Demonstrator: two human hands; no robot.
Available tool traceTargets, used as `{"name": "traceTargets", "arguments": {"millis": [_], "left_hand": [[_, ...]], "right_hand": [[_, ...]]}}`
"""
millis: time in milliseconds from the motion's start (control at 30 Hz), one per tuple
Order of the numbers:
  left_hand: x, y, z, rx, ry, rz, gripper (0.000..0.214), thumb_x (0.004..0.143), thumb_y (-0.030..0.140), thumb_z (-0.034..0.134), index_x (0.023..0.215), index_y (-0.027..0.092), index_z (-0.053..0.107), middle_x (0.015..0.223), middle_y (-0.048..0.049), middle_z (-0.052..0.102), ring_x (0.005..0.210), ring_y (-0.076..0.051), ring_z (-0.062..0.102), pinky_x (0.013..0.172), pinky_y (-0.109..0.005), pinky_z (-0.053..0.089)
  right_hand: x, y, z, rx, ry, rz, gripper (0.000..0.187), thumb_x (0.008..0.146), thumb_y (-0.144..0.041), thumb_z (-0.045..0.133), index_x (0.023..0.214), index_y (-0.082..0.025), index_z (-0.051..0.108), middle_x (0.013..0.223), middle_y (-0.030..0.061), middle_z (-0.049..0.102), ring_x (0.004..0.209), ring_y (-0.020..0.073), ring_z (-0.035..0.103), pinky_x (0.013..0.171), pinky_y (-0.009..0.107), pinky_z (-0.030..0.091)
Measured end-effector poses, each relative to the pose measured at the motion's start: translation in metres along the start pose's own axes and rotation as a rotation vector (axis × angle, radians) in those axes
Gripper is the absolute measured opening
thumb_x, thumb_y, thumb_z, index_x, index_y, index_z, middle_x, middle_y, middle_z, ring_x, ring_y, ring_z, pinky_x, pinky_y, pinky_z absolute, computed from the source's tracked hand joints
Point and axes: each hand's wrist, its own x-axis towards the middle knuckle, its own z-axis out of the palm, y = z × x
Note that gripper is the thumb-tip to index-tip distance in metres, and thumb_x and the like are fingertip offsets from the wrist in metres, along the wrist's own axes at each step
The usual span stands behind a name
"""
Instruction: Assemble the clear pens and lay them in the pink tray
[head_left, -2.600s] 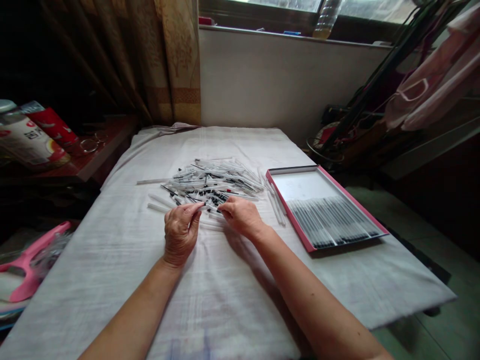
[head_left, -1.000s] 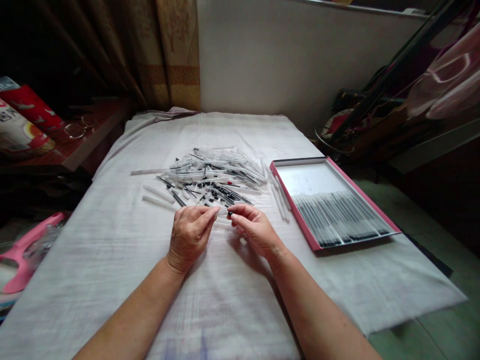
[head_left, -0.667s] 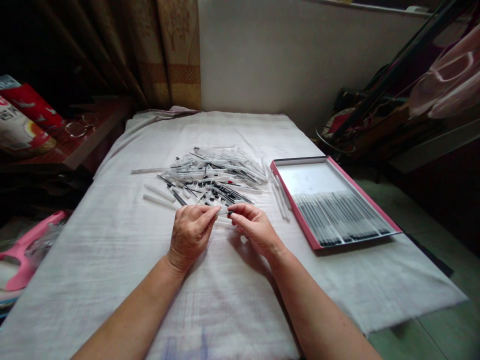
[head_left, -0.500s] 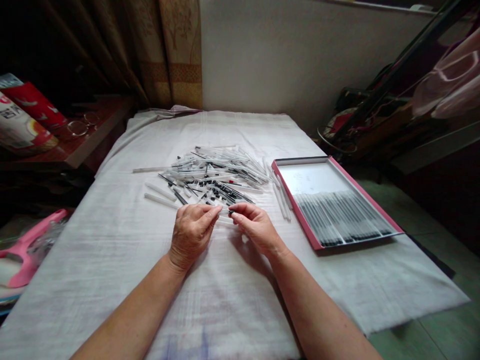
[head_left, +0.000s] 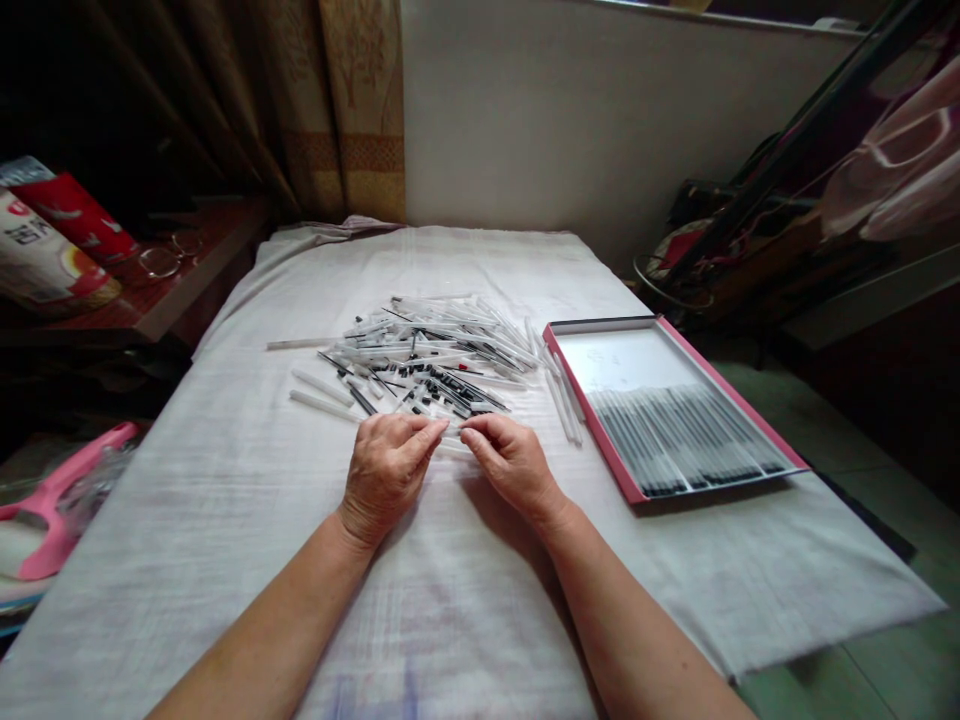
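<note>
Close together at the near edge of a loose heap of pen parts [head_left: 442,345], both of my hands are pinched. My left hand [head_left: 390,470] is closed on a clear pen piece [head_left: 453,432], mostly hidden by the fingers. Opposite it, my right hand [head_left: 510,460] pinches a small dark pen part at the other end of that piece; little of it shows between finger and thumb. The heap mixes clear barrels, dark refills and small black pieces, with one red bit. To the right, a shallow pink-edged box [head_left: 600,450] holds a row of pens [head_left: 686,440] with black ends.
A pale cloth [head_left: 285,560] covers the table. Several clear barrels [head_left: 562,400] lie beside the box. At left, glasses [head_left: 161,262] and a printed canister [head_left: 45,255] stand on a wooden surface, with a pink-handled object [head_left: 52,500] lower down. A wall and curtain stand behind.
My two hands have come slightly closer together. The small black part that showed at my right fingertips is now mostly covered. The heap and box look the same.
</note>
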Motion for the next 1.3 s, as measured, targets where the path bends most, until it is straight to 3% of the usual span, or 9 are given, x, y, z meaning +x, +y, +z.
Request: {"name": "traceTargets", "arguments": {"millis": [200,400,500,600,800,867,967,1133,1300], "left_hand": [[0.0014,0.0022,0.0004,-0.038,-0.001,0.018,0.022,0.092,0.019,0.055,0.111,0.021,0.067,0.093,-0.0046,0.072,0.086,-0.019,0.061,0.08,-0.035,0.041],[0.0004,-0.0007,0.0008,-0.045,0.006,-0.012,0.022,0.092,0.019,0.055,0.111,0.021,0.067,0.093,-0.005,0.071,0.085,-0.019,0.061,0.079,-0.035,0.041],[-0.0003,-0.0011,0.0011,-0.046,0.003,-0.011,0.023,0.092,0.019,0.056,0.112,0.021,0.066,0.093,-0.0051,0.071,0.085,-0.019,0.061,0.079,-0.035,0.041],[-0.0004,-0.0006,0.0012,-0.05,-0.006,-0.003,0.023,0.092,0.019,0.056,0.112,0.02,0.066,0.093,-0.0055,0.071,0.086,-0.02,0.061,0.08,-0.036,0.041],[0.0002,-0.0015,0.0013,-0.05,0.006,-0.008,0.022,0.093,0.019,0.055,0.111,0.021,0.066,0.093,-0.0053,0.071,0.085,-0.019,0.06,0.079,-0.034,0.041],[-0.0001,-0.002,0.0015,-0.049,0.007,-0.007,0.022,0.092,0.019,0.055,0.111,0.02,0.066,0.093,-0.0055,0.071,0.085,-0.019,0.06,0.079,-0.034,0.041],[-0.0006,-0.002,0.0018,-0.054,0.001,-0.01,0.023,0.092,0.019,0.055,0.112,0.021,0.066,0.094,-0.0056,0.071,0.086,-0.019,0.06,0.08,-0.035,0.041],[-0.0008,-0.0014,0.0017,-0.055,-0.012,-0.024,0.023,0.093,0.02,0.054,0.112,0.021,0.066,0.094,-0.0059,0.071,0.086,-0.02,0.06,0.079,-0.035,0.041],[-0.0006,-0.0012,0.0017,-0.063,-0.013,-0.035,0.024,0.093,0.021,0.054,0.113,0.024,0.067,0.094,-0.0054,0.071,0.086,-0.019,0.06,0.079,-0.035,0.041]], "right_hand": [[0.0002,-0.0011,-0.0042,-0.12,-0.094,0.007,0.04,0.094,-0.036,0.042,0.061,-0.02,0.06,0.058,0.0013,0.062,0.056,0.0129,0.058,0.058,0.024,0.042],[-0.0016,-0.0068,-0.0056,-0.042,-0.089,0.031,0.013,0.086,-0.029,0.056,0.095,-0.021,0.061,0.075,0.0013,0.065,0.063,0.0137,0.058,0.06,0.024,0.044],[-0.0014,-0.0057,-0.0048,-0.059,-0.091,0.008,0.01,0.087,-0.028,0.053,0.086,-0.022,0.061,0.074,0.0017,0.065,0.066,0.0143,0.058,0.064,0.025,0.044],[-0.0011,-0.003,-0.0046,-0.094,-0.121,0.028,0.026,0.092,-0.035,0.047,0.072,-0.022,0.059,0.067,0.0016,0.064,0.063,0.0147,0.058,0.063,0.026,0.042],[-0.0027,-0.0034,-0.006,-0.083,-0.128,0.032,0.016,0.086,-0.029,0.056,0.1,-0.021,0.059,0.077,0.0013,0.067,0.061,0.0137,0.057,0.06,0.025,0.043],[-0.0027,-0.0034,-0.006,-0.087,-0.131,0.013,0.01,0.088,-0.028,0.053,0.093,-0.021,0.06,0.076,0.0018,0.067,0.065,0.0145,0.059,0.064,0.026,0.044],[-0.0023,-0.003,-0.0063,-0.108,-0.145,0.005,0.02,0.092,-0.032,0.047,0.08,-0.022,0.059,0.072,0.002,0.066,0.068,0.0154,0.06,0.066,0.027,0.043],[-0.0027,-0.0038,-0.0069,-0.078,-0.135,0.039,0.015,0.087,-0.028,0.055,0.1,-0.023,0.058,0.076,0.0004,0.068,0.059,0.0134,0.057,0.058,0.025,0.043],[-0.0027,-0.0038,-0.0069,-0.115,-0.14,0.01,0.013,0.091,-0.031,0.05,0.088,-0.023,0.059,0.073,0.0015,0.067,0.066,0.0153,0.061,0.064,0.027,0.044]]}}
